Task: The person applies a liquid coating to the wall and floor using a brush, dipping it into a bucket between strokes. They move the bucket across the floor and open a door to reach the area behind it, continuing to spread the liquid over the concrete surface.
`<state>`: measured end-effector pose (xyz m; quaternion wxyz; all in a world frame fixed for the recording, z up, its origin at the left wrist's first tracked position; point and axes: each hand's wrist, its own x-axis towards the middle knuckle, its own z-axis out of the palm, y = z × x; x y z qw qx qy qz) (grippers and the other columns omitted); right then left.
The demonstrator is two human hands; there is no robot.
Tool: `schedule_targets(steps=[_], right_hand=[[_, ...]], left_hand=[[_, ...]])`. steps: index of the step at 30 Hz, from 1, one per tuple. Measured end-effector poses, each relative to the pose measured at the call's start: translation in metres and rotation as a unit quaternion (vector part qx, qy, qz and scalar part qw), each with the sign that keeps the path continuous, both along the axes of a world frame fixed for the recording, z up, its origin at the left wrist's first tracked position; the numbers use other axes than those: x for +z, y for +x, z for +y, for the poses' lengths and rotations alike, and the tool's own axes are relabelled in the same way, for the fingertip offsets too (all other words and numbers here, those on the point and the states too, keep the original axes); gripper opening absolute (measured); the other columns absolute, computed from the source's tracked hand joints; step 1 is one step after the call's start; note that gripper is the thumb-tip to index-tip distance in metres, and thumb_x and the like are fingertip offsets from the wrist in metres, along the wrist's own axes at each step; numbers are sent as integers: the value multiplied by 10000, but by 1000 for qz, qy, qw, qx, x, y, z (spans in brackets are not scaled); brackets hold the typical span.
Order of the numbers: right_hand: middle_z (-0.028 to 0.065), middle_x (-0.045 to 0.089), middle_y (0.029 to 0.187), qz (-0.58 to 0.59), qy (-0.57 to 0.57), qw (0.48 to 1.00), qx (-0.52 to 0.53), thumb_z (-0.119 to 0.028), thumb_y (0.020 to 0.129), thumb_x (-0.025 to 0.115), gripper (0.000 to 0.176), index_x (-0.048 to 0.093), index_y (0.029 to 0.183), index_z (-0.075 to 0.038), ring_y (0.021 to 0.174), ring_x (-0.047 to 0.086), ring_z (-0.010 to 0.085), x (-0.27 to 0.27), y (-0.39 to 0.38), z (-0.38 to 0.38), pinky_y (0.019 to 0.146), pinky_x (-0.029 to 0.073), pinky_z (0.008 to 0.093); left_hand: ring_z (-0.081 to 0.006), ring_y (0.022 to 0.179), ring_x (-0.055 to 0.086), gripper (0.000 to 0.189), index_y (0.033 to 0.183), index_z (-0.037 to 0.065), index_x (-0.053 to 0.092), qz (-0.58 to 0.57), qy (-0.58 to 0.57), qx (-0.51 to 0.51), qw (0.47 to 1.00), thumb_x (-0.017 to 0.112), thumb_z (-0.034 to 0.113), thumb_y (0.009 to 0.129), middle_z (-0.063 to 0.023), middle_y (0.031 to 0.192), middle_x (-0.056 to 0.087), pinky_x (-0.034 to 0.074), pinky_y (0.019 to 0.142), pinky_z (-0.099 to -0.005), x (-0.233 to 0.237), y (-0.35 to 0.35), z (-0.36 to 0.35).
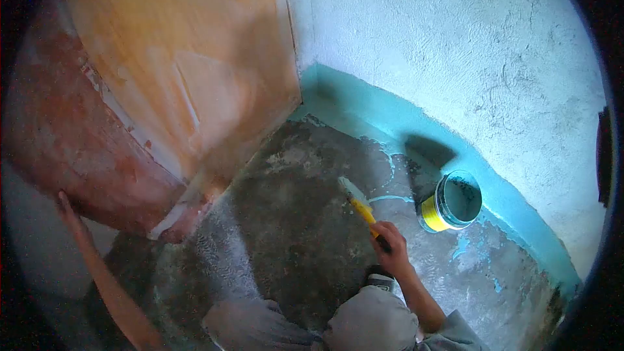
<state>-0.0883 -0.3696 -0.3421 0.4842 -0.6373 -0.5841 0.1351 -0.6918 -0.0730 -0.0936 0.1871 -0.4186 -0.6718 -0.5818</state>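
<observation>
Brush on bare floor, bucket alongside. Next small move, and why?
Probably dip the brush in the bucket: its tip looks pale, carrying little teal, the floor beneath it is bare grey, and the open bucket stands just beyond the right hand.

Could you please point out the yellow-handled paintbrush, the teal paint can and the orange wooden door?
Yellow-handled paintbrush (pixel 361 208): head view, yellow handle.
Round teal paint can (pixel 429 215): head view, yellow side wall.
Orange wooden door (pixel 195 58): head view, panel middle.
</observation>
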Motion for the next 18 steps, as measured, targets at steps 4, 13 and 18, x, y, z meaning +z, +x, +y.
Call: schedule_targets(steps=[4, 13, 18], right_hand=[[153, 653, 1013, 27, -62, 997, -41, -39, 849, 681, 331, 621, 1174, -35, 875, 663, 257, -16, 9, 15, 774, 521, 342], [101, 654, 724, 278, 48, 947, -151, -189, 949, 629, 259, 610, 1061, 43, 635, 651, 155, -78, 103, 261, 592, 531, 289], [111, 659, 687, 258, 33, 950, -170, -229, 920, 674, 289, 571, 908, 40, 583, 652, 161, -72, 124, 391, 543, 523, 306]], left_hand=[[-417, 1249, 269, 666, 1340, -28, 322, -2, -3, 2, 1000, 457, 500, 956, -259, 1347, 277, 273, 1007, -544, -6, -6, -5], [-407, 1195, 319, 624, 1295, -30, 356, 3, 3, 39, 999, 481, 476, 951, -251, 1287, 330, 304, 972, -530, -28, -20, -34], [-401, 1165, 347, 601, 1270, -30, 376, 20, -1, 67, 998, 495, 463, 948, -247, 1255, 359, 320, 953, -522, -28, -33, -53]])
